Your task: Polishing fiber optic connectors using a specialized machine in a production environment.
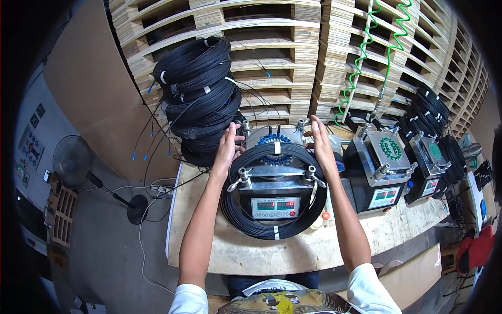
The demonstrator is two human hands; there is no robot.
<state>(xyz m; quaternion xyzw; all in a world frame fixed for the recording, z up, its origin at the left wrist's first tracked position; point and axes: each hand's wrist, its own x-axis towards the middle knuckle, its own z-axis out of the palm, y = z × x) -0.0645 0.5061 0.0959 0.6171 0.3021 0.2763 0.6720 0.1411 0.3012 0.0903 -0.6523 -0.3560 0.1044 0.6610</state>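
A large coil of black cable, tied with white bands, rings the front of a metal-topped machine with a lit display panel. Blue-tipped connectors stand in a round fixture on the machine's top, partly behind the coil's upper edge. My left hand is at the machine's far left corner, fingers stretched upward beside a clamp knob. At the far right corner, my right hand has its fingers spread next to another clamp knob. Neither hand visibly grips anything; some fingertip contact is hard to make out.
A tall stack of black cable coils stands at the back left, loose blue-tipped ends hanging out. Two similar machines with green-ringed tops stand to the right. Wooden pallets rise behind the table. A floor fan is at left.
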